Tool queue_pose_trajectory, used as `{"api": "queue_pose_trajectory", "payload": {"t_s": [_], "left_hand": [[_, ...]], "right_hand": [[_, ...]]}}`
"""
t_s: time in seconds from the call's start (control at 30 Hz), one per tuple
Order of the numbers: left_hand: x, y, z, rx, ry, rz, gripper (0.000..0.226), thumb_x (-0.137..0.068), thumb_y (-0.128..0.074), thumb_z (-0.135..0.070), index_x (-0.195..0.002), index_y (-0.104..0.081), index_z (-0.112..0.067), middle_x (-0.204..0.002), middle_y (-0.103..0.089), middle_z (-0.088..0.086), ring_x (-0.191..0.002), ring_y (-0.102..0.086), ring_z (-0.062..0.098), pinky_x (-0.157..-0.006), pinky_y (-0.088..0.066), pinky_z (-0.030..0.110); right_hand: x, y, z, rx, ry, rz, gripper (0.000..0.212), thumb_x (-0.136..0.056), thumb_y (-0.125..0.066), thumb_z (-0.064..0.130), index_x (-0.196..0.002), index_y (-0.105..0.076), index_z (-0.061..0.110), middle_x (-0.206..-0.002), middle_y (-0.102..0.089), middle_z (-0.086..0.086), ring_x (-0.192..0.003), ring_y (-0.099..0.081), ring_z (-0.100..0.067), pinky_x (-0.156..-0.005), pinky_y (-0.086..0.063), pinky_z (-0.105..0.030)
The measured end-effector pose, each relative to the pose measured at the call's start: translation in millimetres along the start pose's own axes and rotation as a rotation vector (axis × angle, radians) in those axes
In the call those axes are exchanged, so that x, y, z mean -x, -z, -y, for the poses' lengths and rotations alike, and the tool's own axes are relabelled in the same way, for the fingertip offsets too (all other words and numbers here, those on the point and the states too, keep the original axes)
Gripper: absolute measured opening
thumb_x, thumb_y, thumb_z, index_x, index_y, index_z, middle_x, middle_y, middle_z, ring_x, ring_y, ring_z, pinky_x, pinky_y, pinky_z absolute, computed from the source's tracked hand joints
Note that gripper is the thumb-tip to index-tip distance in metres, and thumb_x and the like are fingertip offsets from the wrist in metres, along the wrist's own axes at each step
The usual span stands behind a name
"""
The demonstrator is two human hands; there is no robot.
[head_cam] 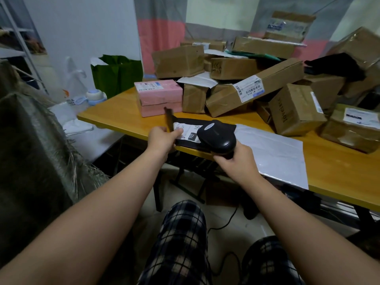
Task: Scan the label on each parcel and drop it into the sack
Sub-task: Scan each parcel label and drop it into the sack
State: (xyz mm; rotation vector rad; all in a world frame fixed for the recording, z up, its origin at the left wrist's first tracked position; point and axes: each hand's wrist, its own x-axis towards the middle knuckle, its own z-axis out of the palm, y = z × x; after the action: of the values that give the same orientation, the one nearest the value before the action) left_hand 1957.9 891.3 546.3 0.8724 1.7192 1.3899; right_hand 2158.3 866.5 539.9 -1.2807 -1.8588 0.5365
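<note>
"102" on black parcel's label (pixel 187 133)

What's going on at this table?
A seated person pinches a flat black parcel at the near edge of the table with the left hand, while the right hand holds a black scanner over its white label. A pile of cardboard boxes lies behind; the woven sack stands to the left.

A flat black parcel (pixel 189 144) lies at the table's (pixel 123 118) near edge, white label (pixel 188 132) up, the black scanner (pixel 218 136) over it. The woven sack (pixel 37 140) stands beside the left edge.
</note>
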Motion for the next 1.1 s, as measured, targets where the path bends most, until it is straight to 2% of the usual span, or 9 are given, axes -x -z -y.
{"api": "queue_pose_trajectory", "payload": {"t_s": [0.1,0.23,0.4,0.47,0.53,0.6,0.9,1.0,1.1], "left_hand": [[-6,-1,-3,-0.243,-0.124,-0.06,0.024,-0.081,-0.076,-0.019,-0.097,-0.065,-0.005,-0.1,-0.068,0.01,-0.087,-0.065,0.029,-0.076,-0.055,0.039],[-10,4,-12,-0.157,-0.311,-0.155,0.02,-0.085,-0.071,-0.022,-0.091,-0.065,-0.004,-0.095,-0.068,0.011,-0.088,-0.065,0.028,-0.08,-0.055,0.041],[1,3,-54,0.135,-0.554,-0.078,0.014,-0.086,-0.07,-0.015,-0.099,-0.066,-0.009,-0.097,-0.069,0.004,-0.084,-0.064,0.01,-0.074,-0.052,0.02],[8,0,-69,0.192,-0.622,0.0,0.019,-0.085,-0.071,-0.012,-0.103,-0.063,-0.013,-0.098,-0.069,-0.002,-0.087,-0.067,0.008,-0.079,-0.055,0.026],[15,-3,-80,0.241,-0.673,0.089,0.022,-0.085,-0.071,-0.009,-0.103,-0.06,-0.013,-0.098,-0.07,-0.003,-0.091,-0.069,0.009,-0.077,-0.056,0.027],[23,-5,-90,0.255,-0.701,0.171,0.021,-0.084,-0.071,-0.006,-0.103,-0.062,-0.01,-0.1,-0.071,0.0,-0.094,-0.07,0.014,-0.076,-0.057,0.03],[35,-18,-108,0.31,-0.652,0.396,0.01,-0.091,-0.061,-0.005,-0.097,-0.065,-0.012,-0.088,-0.074,-0.002,-0.084,-0.068,0.015,-0.079,-0.056,0.031],[36,-23,-105,0.375,-0.566,0.383,0.01,-0.095,-0.056,-0.008,-0.1,-0.063,-0.011,-0.088,-0.073,0.0,-0.082,-0.069,0.014,-0.076,-0.056,0.029],[31,-22,-98,0.361,-0.572,0.285,0.008,-0.094,-0.059,-0.011,-0.097,-0.065,-0.014,-0.092,-0.072,0.004,-0.086,-0.068,0.017,-0.08,-0.056,0.034]], "right_hand": [[-2,-2,1,-0.082,-0.027,-0.028,0.036,-0.081,-0.075,0.022,-0.114,-0.064,0.013,-0.099,-0.069,-0.001,-0.097,-0.061,-0.016,-0.079,-0.046,-0.025],[-6,3,6,-0.2,-0.024,-0.036,0.035,-0.082,-0.074,0.024,-0.114,-0.063,0.018,-0.103,-0.064,0.006,-0.103,-0.059,-0.013,-0.086,-0.048,-0.026],[-18,20,18,-0.335,-0.035,-0.13,0.038,-0.077,-0.079,0.029,-0.097,-0.049,0.04,-0.13,-0.049,-0.006,-0.124,-0.046,-0.022,-0.107,-0.04,-0.043],[-23,28,22,-0.378,-0.026,-0.127,0.053,-0.076,-0.08,0.028,-0.116,-0.048,0.038,-0.138,-0.045,-0.004,-0.129,-0.042,-0.018,-0.109,-0.038,-0.034],[-26,34,25,-0.414,-0.006,-0.119,0.072,-0.074,-0.081,0.029,-0.136,-0.045,0.019,-0.137,-0.048,0.001,-0.127,-0.045,-0.01,-0.102,-0.039,-0.015],[-28,40,32,-0.47,0.023,-0.103,0.07,-0.077,-0.08,0.023,-0.138,-0.047,0.015,-0.131,-0.054,0.007,-0.12,-0.049,-0.001,-0.093,-0.039,-0.004],[-27,42,30,-0.732,-0.063,-0.02,0.049,-0.081,-0.074,0.013,-0.127,-0.057,0.01,-0.119,-0.067,-0.003,-0.11,-0.063,-0.009,-0.09,-0.052,-0.023],[-28,35,30,-0.884,-0.139,0.004,0.045,-0.078,-0.075,0.019,-0.121,-0.062,0.015,-0.117,-0.069,-0.008,-0.111,-0.064,-0.022,-0.095,-0.052,-0.041],[-28,33,33,-0.937,-0.175,-0.013,0.032,-0.085,-0.07,0.009,-0.116,-0.063,0.013,-0.111,-0.071,-0.009,-0.105,-0.067,-0.021,-0.089,-0.055,-0.036]]}}
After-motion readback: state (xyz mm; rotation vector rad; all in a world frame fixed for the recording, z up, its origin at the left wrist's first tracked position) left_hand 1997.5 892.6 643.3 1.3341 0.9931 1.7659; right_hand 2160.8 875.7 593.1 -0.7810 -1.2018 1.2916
